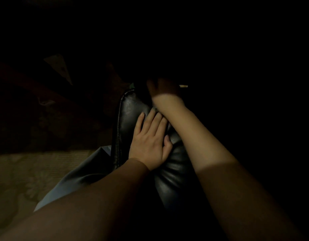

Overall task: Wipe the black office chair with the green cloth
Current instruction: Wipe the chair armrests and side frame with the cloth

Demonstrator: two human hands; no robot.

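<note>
Dark room, grey fabric [77,174] by black chair [129,108]; left hand [148,145] flat on it, right hand [163,87] shadowed, grip unclear.

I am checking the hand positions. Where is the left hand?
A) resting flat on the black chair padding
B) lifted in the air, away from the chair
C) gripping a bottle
A: the left hand lies with straight fingers on the black office chair.
</note>
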